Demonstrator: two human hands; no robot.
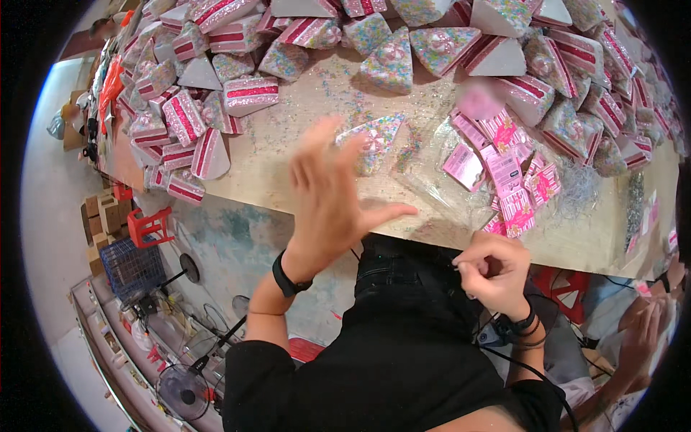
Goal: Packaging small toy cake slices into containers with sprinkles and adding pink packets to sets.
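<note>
My left hand (327,198), slightly blurred, is raised over the table's near edge with its fingers spread and nothing in it. Just beyond its fingers lies a single toy cake slice (383,140) coated in pastel sprinkles. My right hand (498,272) is curled at the table's edge, thumb and index finger pinched together; a tiny dark bit shows at the fingertips, too small to name. Close beyond that hand, pink printed cards (504,173) lie in a loose pile on clear plastic film (430,169).
Heaps of similar cake slices (248,95) line the table's far side and both flanks. Loose sprinkles dot the wooden tabletop (288,155). Tangled clear threads (576,191) lie right of the cards. Another person's hand (640,338) shows at the right; a red stool (150,227) stands left.
</note>
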